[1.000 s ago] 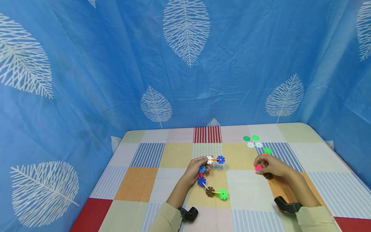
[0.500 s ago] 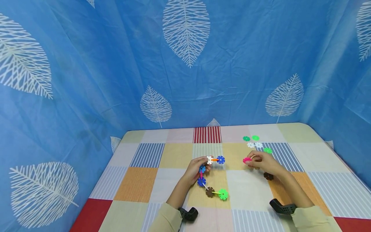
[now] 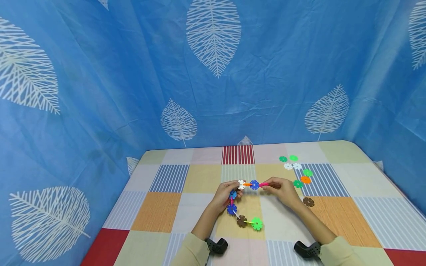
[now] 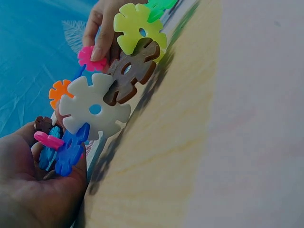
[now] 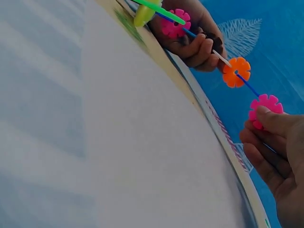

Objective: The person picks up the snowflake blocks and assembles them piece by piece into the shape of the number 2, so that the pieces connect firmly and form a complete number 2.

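My left hand (image 3: 222, 194) grips a chain of interlocking flower-shaped plastic discs. From it the chain hangs down through a blue disc (image 3: 232, 209), a white disc (image 4: 85, 102), a brown disc (image 3: 242, 221) and a yellow disc (image 4: 133, 21) to a bright green disc (image 3: 257, 223). The upper end runs rightward through a white disc (image 3: 241, 184) and an orange disc (image 5: 236, 72) to a dark blue disc (image 3: 254, 184). Between thumb and fingers, my right hand (image 3: 283, 188) pinches a pink disc (image 5: 266, 107), its edge meeting that dark blue disc. The left palm hides part of the chain.
Loose discs lie at the right of the patchwork-covered table (image 3: 286, 218): an orange disc (image 3: 305, 179), a brown disc (image 3: 308, 202), two white discs (image 3: 288, 166) and several green discs (image 3: 297, 184). A blue leaf-print curtain (image 3: 266, 92) stands behind the table.
My right hand has carried the pink disc left from the loose discs to the chain's dark blue end, uncovering the orange and green discs. The left hand stays nearly still, holding the chain.
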Demonstrator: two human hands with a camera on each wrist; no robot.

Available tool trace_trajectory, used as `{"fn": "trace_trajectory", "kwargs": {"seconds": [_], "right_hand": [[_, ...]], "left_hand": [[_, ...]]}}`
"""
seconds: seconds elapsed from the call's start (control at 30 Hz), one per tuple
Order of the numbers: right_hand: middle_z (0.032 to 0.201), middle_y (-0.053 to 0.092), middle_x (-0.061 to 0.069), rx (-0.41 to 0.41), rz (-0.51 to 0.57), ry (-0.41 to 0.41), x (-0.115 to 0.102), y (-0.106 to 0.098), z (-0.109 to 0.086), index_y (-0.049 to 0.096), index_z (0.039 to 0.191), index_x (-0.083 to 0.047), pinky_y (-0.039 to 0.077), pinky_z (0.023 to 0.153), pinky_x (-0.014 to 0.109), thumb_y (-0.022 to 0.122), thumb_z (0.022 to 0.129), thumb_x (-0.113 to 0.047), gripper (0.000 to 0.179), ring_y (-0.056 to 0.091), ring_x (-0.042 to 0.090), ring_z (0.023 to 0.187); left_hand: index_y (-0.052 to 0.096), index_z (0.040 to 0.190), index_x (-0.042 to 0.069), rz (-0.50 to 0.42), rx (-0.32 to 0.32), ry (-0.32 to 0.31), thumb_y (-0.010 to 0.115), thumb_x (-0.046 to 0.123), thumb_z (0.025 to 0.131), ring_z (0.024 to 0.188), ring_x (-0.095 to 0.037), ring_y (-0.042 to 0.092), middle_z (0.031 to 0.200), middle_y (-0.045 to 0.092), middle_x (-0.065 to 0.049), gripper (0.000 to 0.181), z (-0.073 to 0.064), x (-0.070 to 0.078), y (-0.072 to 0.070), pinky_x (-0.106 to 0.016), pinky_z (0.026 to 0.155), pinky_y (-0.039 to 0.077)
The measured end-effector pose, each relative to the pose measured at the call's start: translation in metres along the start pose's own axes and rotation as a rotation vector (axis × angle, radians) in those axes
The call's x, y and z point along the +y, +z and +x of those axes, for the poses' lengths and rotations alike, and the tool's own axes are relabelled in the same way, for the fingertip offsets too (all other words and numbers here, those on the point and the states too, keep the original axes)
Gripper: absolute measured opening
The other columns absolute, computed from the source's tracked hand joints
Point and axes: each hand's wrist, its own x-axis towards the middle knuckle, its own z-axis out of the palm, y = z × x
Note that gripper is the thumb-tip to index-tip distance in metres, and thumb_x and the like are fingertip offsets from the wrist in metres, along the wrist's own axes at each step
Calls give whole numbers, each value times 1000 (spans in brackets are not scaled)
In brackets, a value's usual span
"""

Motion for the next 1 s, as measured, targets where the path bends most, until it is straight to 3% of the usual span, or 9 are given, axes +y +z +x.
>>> {"fn": "trace_trajectory", "kwargs": {"seconds": [0.17,0.4,0.63,0.8,1.0], "right_hand": [[83,67,17,36,-3,-59,9,3,1,68,90,4,55,62,33,67,81,3,10,65,33,69],[81,69,6,97,-56,-142,37,11,1,71,85,-6,52,64,19,71,77,-1,9,66,16,72],[77,69,0,149,-101,-172,41,15,-3,71,79,-11,52,62,18,73,74,0,12,64,8,70],[75,69,3,186,-144,-227,37,16,-4,70,77,-8,51,61,15,74,72,4,14,66,15,67],[74,69,1,166,-219,-284,41,20,-5,70,77,-10,50,62,14,75,69,5,17,64,10,68]], "left_hand": [[56,117,-12,26,7,14,52,12,94,55,-5,58,67,62,-3,34,1,0,1,-17,54,50],[52,116,-18,5,15,16,51,7,93,56,-6,57,67,62,-4,34,0,-1,2,-17,54,50],[50,116,-20,3,-5,-13,48,3,93,57,-6,58,67,62,-5,33,-3,-2,1,-16,55,50],[50,116,-20,28,-43,-22,47,4,94,58,-6,59,68,63,-4,33,-4,1,1,-16,57,50],[49,118,-19,16,-82,-41,47,6,96,62,-7,61,70,64,-5,34,-3,1,-1,-17,61,51]]}}
